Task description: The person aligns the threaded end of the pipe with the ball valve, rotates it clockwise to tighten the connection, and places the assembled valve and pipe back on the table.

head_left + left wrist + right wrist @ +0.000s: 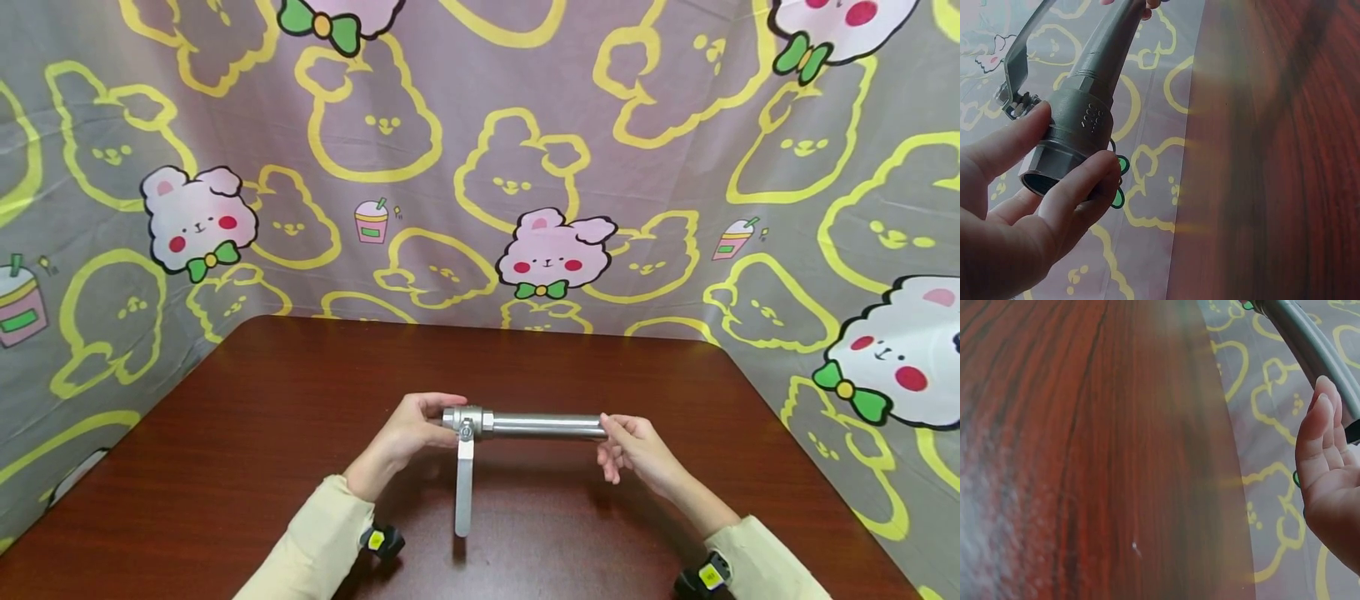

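A metal ball valve point(472, 419) is joined to a straight steel pipe point(551, 426), and both are held level over the table in the head view. From the valve, a flat lever handle point(464, 492) points toward me. My left hand point(405, 433) grips the valve's open end between thumb and fingers; raised lettering shows on the valve body point(1085, 115) in the left wrist view. At the pipe's far right end, my right hand point(641, 450) pinches the tube. In the right wrist view, fingers point(1319, 425) lie along the pipe near its dark open end.
The dark red-brown wooden table point(337, 358) lies beneath the hands. A patterned cloth point(442, 167) with cartoon rabbits and yellow outlines hangs round its back and sides. Black devices with yellow labels sit on the left wrist point(384, 542) and right wrist point(705, 575).
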### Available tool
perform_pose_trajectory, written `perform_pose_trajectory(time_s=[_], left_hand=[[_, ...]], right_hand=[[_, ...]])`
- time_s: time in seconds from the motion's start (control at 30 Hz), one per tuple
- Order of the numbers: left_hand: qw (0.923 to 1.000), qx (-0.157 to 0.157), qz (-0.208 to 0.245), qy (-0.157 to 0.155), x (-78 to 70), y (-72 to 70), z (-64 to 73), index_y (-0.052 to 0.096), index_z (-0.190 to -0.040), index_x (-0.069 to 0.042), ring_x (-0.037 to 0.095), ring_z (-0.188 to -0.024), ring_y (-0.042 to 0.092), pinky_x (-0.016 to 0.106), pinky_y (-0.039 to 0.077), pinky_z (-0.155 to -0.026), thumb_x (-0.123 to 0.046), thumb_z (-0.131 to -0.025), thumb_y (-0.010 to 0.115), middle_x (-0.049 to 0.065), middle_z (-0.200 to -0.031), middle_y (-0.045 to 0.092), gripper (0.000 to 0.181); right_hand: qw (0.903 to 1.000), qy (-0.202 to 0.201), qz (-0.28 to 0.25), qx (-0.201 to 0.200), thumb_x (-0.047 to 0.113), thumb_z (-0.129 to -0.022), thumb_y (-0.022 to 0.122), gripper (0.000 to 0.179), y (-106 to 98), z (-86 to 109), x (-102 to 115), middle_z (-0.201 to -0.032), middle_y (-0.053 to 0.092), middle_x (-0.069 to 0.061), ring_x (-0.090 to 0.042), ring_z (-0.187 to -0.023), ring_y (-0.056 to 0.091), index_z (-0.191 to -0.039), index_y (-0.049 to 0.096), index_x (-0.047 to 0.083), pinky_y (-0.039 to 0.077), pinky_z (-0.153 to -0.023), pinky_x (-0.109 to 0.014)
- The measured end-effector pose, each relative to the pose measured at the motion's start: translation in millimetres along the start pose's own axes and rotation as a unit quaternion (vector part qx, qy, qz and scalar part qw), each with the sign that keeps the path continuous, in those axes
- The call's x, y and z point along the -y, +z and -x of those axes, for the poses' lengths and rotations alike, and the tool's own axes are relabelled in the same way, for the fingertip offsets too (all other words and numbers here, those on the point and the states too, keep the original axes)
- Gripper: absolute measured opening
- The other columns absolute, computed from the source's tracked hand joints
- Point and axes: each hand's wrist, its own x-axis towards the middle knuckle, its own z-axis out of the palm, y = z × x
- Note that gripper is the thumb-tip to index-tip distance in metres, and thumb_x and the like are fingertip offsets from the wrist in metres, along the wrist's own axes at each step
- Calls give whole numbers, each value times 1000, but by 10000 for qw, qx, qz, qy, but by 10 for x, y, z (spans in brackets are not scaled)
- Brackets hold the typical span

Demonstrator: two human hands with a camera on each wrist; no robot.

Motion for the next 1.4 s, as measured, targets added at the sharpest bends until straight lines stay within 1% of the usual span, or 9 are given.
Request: perform_pose_trajectory(time_s=[0.33,0.57,0.77,0.87,0.97,1.1,1.17,1.3,1.4], left_hand=[[9999,115,94,60,0,23,-7,48,-114,19,18,-73,56,27,50,-60,17,-63,59,14,-87,60,53],[9999,119,29,76,6,26,-4,50,-113,17,18,-72,57,28,50,-60,17,-63,60,15,-87,60,50],[9999,80,-35,116,3,24,8,49,-113,18,19,-73,56,29,50,-61,18,-63,60,15,-88,60,51],[9999,51,-54,144,3,25,11,49,-113,18,19,-74,56,28,50,-61,19,-63,60,15,-88,60,51],[9998,40,-34,169,4,22,13,49,-113,18,19,-74,56,27,49,-60,19,-63,60,15,-88,60,51],[9999,8,-33,159,9,10,14,49,-113,19,19,-73,55,26,49,-59,18,-62,61,14,-87,60,52],[9999,-25,-30,123,6,10,14,49,-113,18,19,-73,55,26,48,-58,17,-62,61,14,-87,60,52],[9999,-67,-23,109,-18,1,28,50,-112,18,18,-72,55,26,48,-59,17,-62,61,13,-87,61,52],[9999,-73,-18,126,-21,-6,29,50,-112,18,17,-71,55,25,48,-59,17,-62,61,13,-86,61,51]], right_hand=[[9938,714,523,-669,33,-98,29,53,87,0,69,-43,50,-2,-12,-34,49,-68,49,-6,39,-32,-21],[9890,1012,521,-943,37,-96,31,52,108,-8,91,-39,45,0,-12,-31,46,-65,45,-3,38,-31,-22],[9887,1072,361,-981,35,-96,36,53,105,-11,79,-46,53,-4,-14,-37,52,-67,52,-7,43,-37,-24],[9901,993,269,-951,32,-96,37,48,102,-16,73,-51,57,-6,-16,-42,56,-72,52,-8,46,-41,-26],[9926,837,147,-863,29,-96,36,42,97,-19,71,-56,60,-7,-17,-47,59,-88,48,-11,48,-45,-27],[9975,463,-217,-486,16,-95,40,20,75,-14,53,-60,61,-7,-18,-52,60,-96,46,-4,49,-47,-27],[9988,235,-362,-221,6,-92,44,7,55,-10,32,-63,61,-7,-18,-54,61,-93,50,2,49,-49,-26],[9989,-213,-331,261,-6,-87,48,21,10,-3,-16,-73,62,-11,-18,-59,61,-104,53,5,50,-52,-27],[9983,-468,-80,351,-8,-85,50,32,-11,2,-34,-82,61,-12,-19,-65,62,-113,52,7,51,-56,-29]])
